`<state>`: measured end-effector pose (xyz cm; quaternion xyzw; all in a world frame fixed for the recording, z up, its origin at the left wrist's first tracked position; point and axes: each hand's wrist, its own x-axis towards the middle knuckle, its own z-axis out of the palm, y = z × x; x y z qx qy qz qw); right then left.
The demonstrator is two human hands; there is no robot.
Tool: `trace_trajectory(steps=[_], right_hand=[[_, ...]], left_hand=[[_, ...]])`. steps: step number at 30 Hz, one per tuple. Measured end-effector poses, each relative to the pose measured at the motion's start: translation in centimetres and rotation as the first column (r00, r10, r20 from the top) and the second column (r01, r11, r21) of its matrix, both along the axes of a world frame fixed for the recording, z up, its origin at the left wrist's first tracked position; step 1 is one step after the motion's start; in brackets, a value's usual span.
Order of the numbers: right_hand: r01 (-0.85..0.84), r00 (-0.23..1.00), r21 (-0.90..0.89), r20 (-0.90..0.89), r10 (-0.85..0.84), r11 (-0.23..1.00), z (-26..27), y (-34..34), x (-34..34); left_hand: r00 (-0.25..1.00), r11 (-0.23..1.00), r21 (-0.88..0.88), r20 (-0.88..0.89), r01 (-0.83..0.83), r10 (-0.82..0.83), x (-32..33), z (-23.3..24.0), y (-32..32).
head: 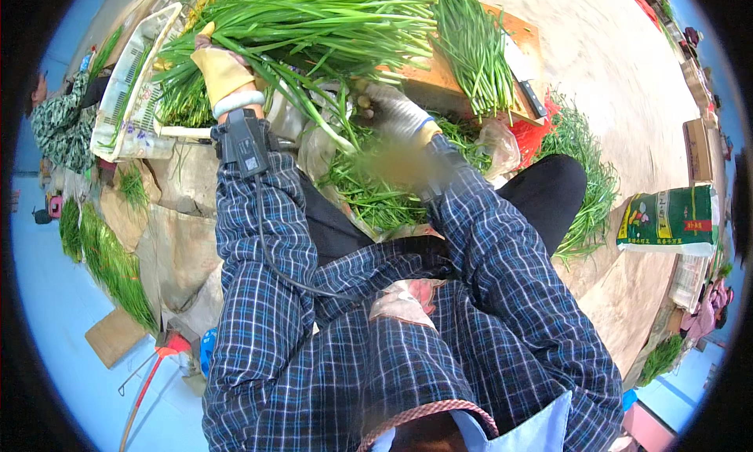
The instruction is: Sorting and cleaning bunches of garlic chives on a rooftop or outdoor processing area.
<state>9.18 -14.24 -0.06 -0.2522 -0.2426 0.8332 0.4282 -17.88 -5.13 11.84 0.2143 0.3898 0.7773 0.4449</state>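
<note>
My left hand, in a yellow and brown work glove, grips the leafy end of some garlic chives. A few of their stalks slant down to the right, pale ends lowest. Behind it spreads a large bunch of garlic chives, cut ends facing right. My right hand, in a whitish knit glove, is just below that bunch with its fingers curled; what they touch is hidden. Loose green trimmings lie between my legs, over crumpled clear plastic.
A wooden board carries another chive bunch and a black-handled knife. Red mesh and a trimmings heap lie beside it. At left are a white plastic crate and a person. A green bag stands right.
</note>
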Motion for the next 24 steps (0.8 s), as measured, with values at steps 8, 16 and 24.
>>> trace_trajectory(steps=[8, 16, 24], right_hand=[[0.156, 0.843, 0.138, 0.498, -0.204, 0.978, -0.6, -5.3, 5.8], [0.116, 0.848, 0.288, 0.469, -0.245, 0.951, 8.9, -2.0, 0.7], [0.368, 0.922, -0.264, -0.022, -0.387, 0.892, 7.4, -4.6, -0.2]], left_hand=[[0.996, 0.989, 0.136, 0.055, 0.065, -0.073, -0.4, 0.2, -1.3], [0.990, 0.992, 0.109, 0.121, 0.056, -0.069, 0.3, 1.1, -1.2], [0.989, 0.993, 0.101, 0.133, 0.057, -0.071, -0.4, 0.7, -1.4]])
